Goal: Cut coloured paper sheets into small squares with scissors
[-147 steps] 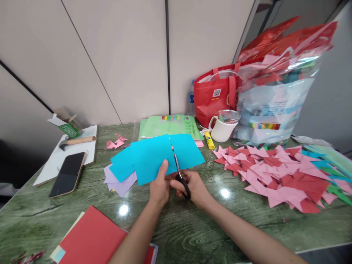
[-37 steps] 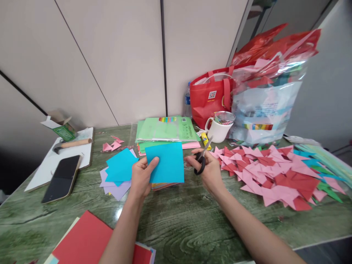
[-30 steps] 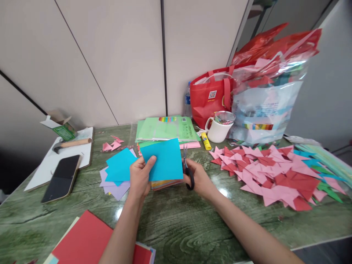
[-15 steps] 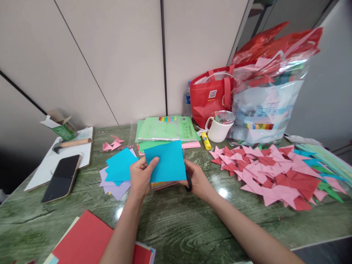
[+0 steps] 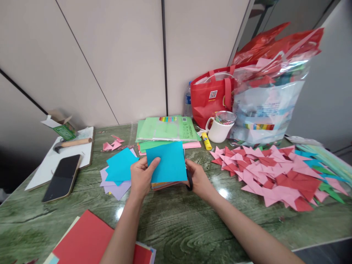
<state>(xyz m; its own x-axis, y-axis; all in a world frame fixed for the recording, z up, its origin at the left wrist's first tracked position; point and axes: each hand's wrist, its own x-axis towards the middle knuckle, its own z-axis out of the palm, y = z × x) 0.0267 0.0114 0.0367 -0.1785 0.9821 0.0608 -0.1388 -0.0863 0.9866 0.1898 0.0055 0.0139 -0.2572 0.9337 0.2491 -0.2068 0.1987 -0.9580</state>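
Note:
My left hand (image 5: pixel 143 174) pinches a blue sheet of paper (image 5: pixel 167 163) by its left edge, thumb on top. At the sheet's right edge, my right hand (image 5: pixel 197 176) is closed around a pair of scissors with a black handle (image 5: pixel 189 179); the blades are mostly hidden by the paper. Beneath the blue sheet, the edges of a stack of coloured paper (image 5: pixel 165 186) show. Just left of my left hand lie blue paper squares (image 5: pixel 119 167) on top of purple ones (image 5: pixel 121 189).
Folded pink and red paper pieces (image 5: pixel 275 172) spread at the right. Behind are a green paper pack (image 5: pixel 167 128), glue stick (image 5: pixel 206 141), white mug (image 5: pixel 220 130), red bag (image 5: pixel 209 106) and plastic bag (image 5: pixel 266 106). A phone (image 5: pixel 62 178), hammer (image 5: pixel 74 143) and red sheets (image 5: pixel 85 238) lie left.
Both hands, the blue sheet and the scissors hold nearly the same position. The whole view has shifted very slightly.

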